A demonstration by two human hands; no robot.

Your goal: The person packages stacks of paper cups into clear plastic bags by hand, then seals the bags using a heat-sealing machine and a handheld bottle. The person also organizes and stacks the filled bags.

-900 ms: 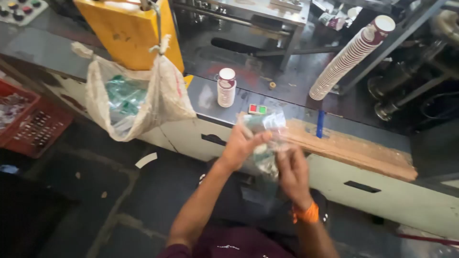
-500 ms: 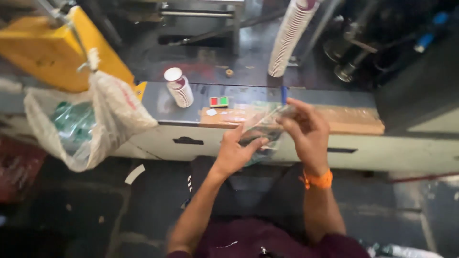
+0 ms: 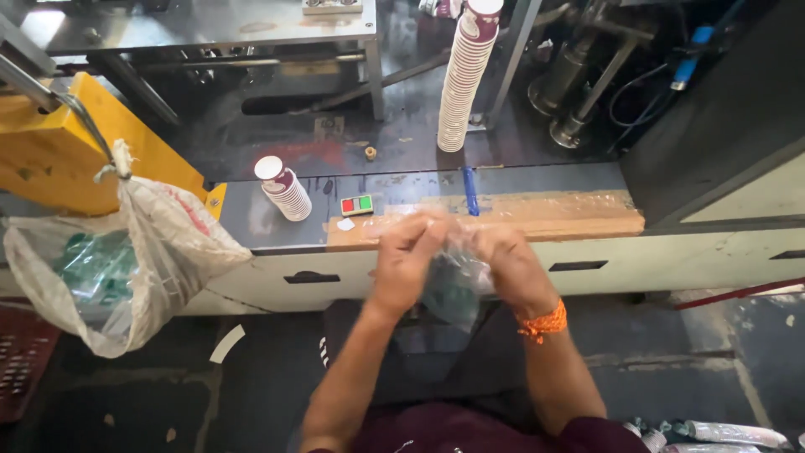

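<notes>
Grey sheet-metal machinery is filling the background, and a long grey machine ledge [image 3: 268, 220] is running across the view with a pale wooden plank [image 3: 553, 216] lying along its front edge. Both hands are working just in front of that front edge, near the plank's left end. Between them a crumpled clear plastic bag [image 3: 457, 281] is hanging, its lower part looking greenish and drooping below the ledge toward the person's lap. The left hand [image 3: 405, 262] is curling almost closed, fingers bent down and pinching the bag's upper left edge. The right hand [image 3: 510, 267] is likewise nearly closed, its fingers folding over the bag's top right edge and gripping the film; an orange thread band [image 3: 542, 321] is circling its wrist. Motion blur is softening the fingertips, so exactly how the film is lying between them cannot be told. On the ledge, left of the hands, a short leaning stack of white paper cups with red stripes [image 3: 283, 188] is sitting, with a small red-and-green push-button switch [image 3: 356, 205] between it and the plank. Farther back, a tall stack of the same striped cups [image 3: 467, 77] is rising from the machine bed. At the ledge's left end, a large translucent plastic sack holding green material [image 3: 109, 267] is hanging from a yellow metal guard [image 3: 59, 147].
</notes>
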